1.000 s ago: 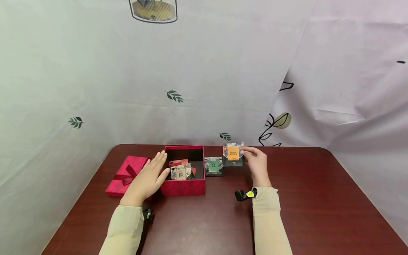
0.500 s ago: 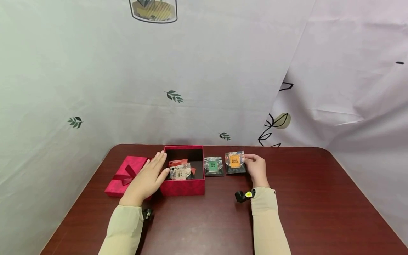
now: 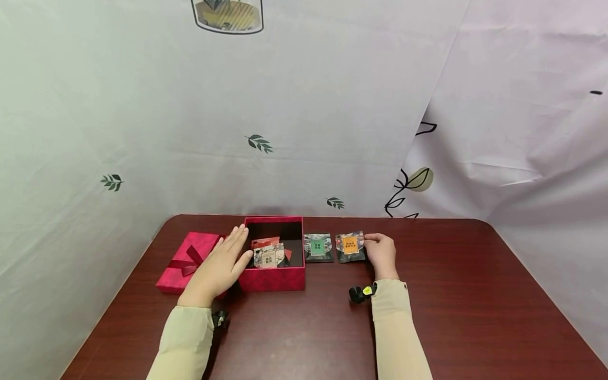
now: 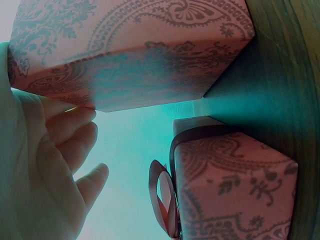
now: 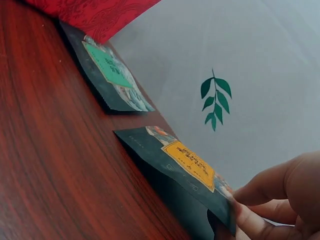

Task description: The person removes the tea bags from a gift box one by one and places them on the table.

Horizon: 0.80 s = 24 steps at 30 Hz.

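Note:
My right hand (image 3: 381, 252) pinches the right edge of a dark packet with an orange label (image 3: 350, 246), which lies nearly flat on the brown table. In the right wrist view the orange-label packet (image 5: 189, 176) sits between thumb and fingers (image 5: 262, 210). A packet with a green label (image 3: 317, 247) lies flat just to its left, seen too as the green-label packet (image 5: 112, 75). My left hand (image 3: 222, 262) rests with straight fingers against the left wall of the open red box (image 3: 274, 278), which holds several packets (image 3: 268, 255).
The red lid with a ribbon bow (image 3: 187, 259) lies left of the box, partly under my left hand; the wrist view shows the lid (image 4: 235, 190) beside the box (image 4: 135, 55). A patterned cloth backdrop (image 3: 304, 105) rises behind the table (image 3: 475, 295).
My right hand has lowered the orange-label packet from upright above the table down beside the green-label packet. The left hand has stayed on the box.

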Tool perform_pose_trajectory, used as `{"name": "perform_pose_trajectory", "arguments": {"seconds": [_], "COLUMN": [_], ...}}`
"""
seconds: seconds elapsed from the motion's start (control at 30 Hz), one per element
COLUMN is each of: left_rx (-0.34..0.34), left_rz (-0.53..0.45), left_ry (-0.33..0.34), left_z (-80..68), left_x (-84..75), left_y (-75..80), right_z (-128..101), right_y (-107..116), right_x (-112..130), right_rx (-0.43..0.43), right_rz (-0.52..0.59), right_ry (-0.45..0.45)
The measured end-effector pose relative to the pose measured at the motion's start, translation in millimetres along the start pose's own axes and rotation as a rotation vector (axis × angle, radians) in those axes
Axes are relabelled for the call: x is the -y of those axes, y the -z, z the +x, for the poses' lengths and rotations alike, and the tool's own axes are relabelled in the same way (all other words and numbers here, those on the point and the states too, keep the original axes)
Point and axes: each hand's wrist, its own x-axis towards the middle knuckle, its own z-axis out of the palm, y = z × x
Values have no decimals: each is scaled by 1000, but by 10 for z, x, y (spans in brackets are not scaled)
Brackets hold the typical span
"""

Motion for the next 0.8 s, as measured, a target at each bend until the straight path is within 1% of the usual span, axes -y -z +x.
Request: {"name": "perform_pose_trajectory", "arguments": {"seconds": [0.1,0.23,0.37,0.53,0.7,0.8], "left_rx": [3,-2,-9,-9,8,-1], "left_rz": [-3,-3,-3,-6,-8,-9], "left_ry": [2,-4,-14,-8,3,3], "left_z": [8,20,33,27,6,2], "left_x": [-13,-25,-30,-22,-3,-9], "left_y": [2,9,14,17,-4,-7], "right_z": [-3,-15,-44,-111,-210,-278], "right_y": [27,59,76,57,37,34], "right_x": [14,68,172,316,420,493], "right_rx": [-13,-36,-36,-8,-8,-11], "right_rz": [-59,-113,-75,-16,-12,-7], "right_ry": [19,56,89,138,180,222]}}
